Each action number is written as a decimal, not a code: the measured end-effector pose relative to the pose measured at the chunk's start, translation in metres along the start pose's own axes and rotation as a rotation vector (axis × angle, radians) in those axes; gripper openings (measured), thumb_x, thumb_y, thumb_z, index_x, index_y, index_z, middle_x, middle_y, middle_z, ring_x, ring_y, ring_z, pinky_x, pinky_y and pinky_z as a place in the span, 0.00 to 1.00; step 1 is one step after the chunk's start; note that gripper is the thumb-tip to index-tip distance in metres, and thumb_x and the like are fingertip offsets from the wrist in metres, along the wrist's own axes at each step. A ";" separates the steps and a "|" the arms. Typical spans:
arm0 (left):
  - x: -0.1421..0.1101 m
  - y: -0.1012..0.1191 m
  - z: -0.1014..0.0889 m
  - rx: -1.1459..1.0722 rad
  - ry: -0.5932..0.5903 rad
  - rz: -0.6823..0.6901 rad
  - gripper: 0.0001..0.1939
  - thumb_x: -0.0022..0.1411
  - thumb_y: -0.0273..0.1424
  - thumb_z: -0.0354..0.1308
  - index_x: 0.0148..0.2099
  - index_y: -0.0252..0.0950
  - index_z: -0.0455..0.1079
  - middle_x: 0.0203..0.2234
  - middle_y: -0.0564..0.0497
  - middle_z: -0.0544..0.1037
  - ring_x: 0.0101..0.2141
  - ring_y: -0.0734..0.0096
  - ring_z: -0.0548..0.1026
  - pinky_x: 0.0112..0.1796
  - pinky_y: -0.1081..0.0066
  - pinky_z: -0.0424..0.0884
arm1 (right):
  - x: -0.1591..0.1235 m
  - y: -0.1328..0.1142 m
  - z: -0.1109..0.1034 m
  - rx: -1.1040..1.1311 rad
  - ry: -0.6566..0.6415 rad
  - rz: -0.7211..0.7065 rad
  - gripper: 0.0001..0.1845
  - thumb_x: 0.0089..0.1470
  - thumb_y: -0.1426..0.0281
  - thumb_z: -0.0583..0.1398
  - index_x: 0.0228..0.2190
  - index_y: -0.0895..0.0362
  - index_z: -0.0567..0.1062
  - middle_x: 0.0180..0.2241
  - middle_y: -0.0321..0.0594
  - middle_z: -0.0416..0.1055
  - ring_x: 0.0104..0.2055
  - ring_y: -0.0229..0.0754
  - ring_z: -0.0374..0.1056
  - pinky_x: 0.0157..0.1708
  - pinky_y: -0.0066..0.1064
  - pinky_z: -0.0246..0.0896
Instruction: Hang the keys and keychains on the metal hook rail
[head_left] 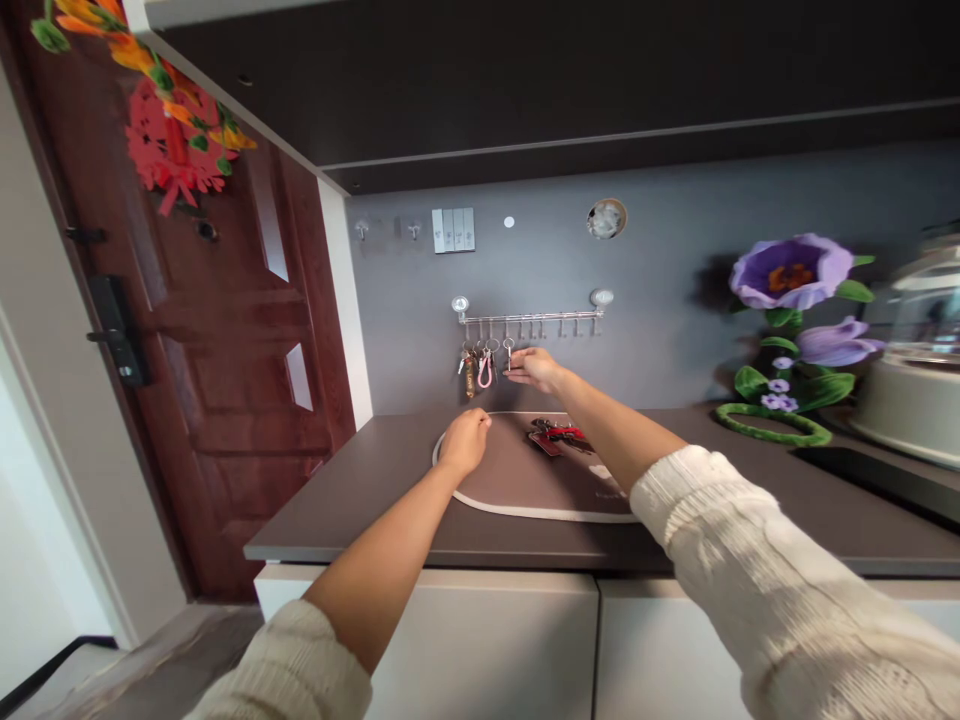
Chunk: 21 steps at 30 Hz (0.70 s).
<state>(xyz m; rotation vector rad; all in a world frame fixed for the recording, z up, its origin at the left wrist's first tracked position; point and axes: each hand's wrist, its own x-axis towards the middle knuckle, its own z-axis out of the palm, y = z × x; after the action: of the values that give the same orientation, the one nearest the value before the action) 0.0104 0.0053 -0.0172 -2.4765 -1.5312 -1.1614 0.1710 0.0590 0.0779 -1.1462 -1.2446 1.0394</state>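
The right hand (538, 369) is raised to the rail (534, 319), its fingers (519, 366) pinching a key (509, 358) whose ring hangs at one of the hooks. Whether the ring is fully seated on its hook is too small to tell. Just left of the key, other rings hang close together with a brown tag (470, 376) and a pink clip (484, 373) (the brightest thing on the rail), while the hooks to the right look bare.

The left hand (463, 440) is low, over the left part of the mat (517, 485), its fingers curled in; I cannot tell whether they hold anything or whether the hand touches the mat. The mat has a pale border and lies on the dark counter (337, 490). A red bunch (551, 437) lies on it, just beside the right forearm.

Both arms have cream knit sleeves (720, 520), pushed up from the wrists. At the right of the counter, purple flowers (791, 275) stand near a domed appliance (919, 390). A brown door (232, 430) with red and orange decorations is at the left.
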 end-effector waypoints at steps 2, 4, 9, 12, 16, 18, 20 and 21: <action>0.000 -0.001 0.000 -0.004 -0.003 0.001 0.10 0.60 0.28 0.46 0.35 0.35 0.69 0.33 0.47 0.75 0.35 0.68 0.71 0.36 0.72 0.62 | -0.001 0.000 -0.001 -0.004 -0.006 -0.002 0.11 0.49 0.84 0.51 0.22 0.59 0.63 0.19 0.33 0.64 0.24 0.31 0.66 0.37 0.30 0.65; 0.000 -0.001 0.000 -0.011 -0.002 0.005 0.10 0.60 0.28 0.46 0.35 0.35 0.69 0.32 0.47 0.75 0.35 0.69 0.71 0.36 0.72 0.62 | -0.001 0.000 -0.002 -0.001 -0.018 -0.007 0.11 0.48 0.84 0.52 0.22 0.59 0.63 0.19 0.33 0.63 0.23 0.31 0.65 0.38 0.29 0.65; 0.000 0.000 -0.001 -0.029 -0.005 0.013 0.10 0.60 0.27 0.47 0.34 0.35 0.69 0.32 0.47 0.75 0.34 0.69 0.70 0.36 0.71 0.62 | -0.002 -0.001 -0.004 0.018 -0.051 -0.006 0.12 0.47 0.86 0.52 0.21 0.59 0.63 0.18 0.33 0.64 0.23 0.30 0.64 0.38 0.28 0.65; -0.001 0.001 -0.002 -0.041 -0.007 0.018 0.09 0.60 0.27 0.47 0.34 0.35 0.69 0.31 0.47 0.75 0.34 0.69 0.70 0.37 0.71 0.62 | -0.003 0.000 -0.006 0.020 -0.057 -0.002 0.12 0.47 0.86 0.52 0.22 0.59 0.63 0.19 0.33 0.64 0.24 0.30 0.65 0.39 0.29 0.65; -0.001 0.000 -0.001 -0.057 -0.008 0.034 0.09 0.60 0.27 0.47 0.34 0.34 0.69 0.31 0.48 0.74 0.34 0.70 0.70 0.37 0.71 0.62 | -0.004 0.001 -0.007 0.004 -0.039 0.009 0.10 0.49 0.84 0.52 0.23 0.59 0.64 0.22 0.36 0.67 0.25 0.30 0.66 0.40 0.30 0.64; -0.001 0.000 -0.001 -0.060 -0.011 0.033 0.09 0.60 0.27 0.47 0.33 0.35 0.69 0.31 0.48 0.74 0.34 0.70 0.70 0.37 0.71 0.62 | -0.005 0.002 -0.008 -0.013 -0.035 0.013 0.09 0.50 0.83 0.52 0.23 0.59 0.64 0.23 0.38 0.67 0.25 0.31 0.66 0.39 0.30 0.64; -0.001 0.001 -0.002 -0.061 -0.016 0.028 0.09 0.60 0.26 0.47 0.33 0.35 0.69 0.31 0.48 0.74 0.34 0.70 0.70 0.37 0.72 0.62 | -0.008 0.004 -0.009 -0.035 -0.040 0.020 0.08 0.50 0.82 0.53 0.24 0.59 0.65 0.24 0.38 0.68 0.26 0.32 0.67 0.38 0.30 0.64; -0.001 0.001 -0.002 -0.061 -0.020 0.028 0.09 0.60 0.26 0.47 0.33 0.35 0.68 0.31 0.48 0.74 0.34 0.70 0.70 0.37 0.72 0.62 | -0.010 0.006 -0.009 -0.047 -0.045 0.022 0.07 0.50 0.81 0.54 0.25 0.59 0.65 0.25 0.38 0.68 0.26 0.32 0.67 0.38 0.31 0.65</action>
<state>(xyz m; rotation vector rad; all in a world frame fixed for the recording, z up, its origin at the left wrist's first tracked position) 0.0099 0.0032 -0.0159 -2.5471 -1.4834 -1.2008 0.1798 0.0497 0.0711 -1.1807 -1.3003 1.0621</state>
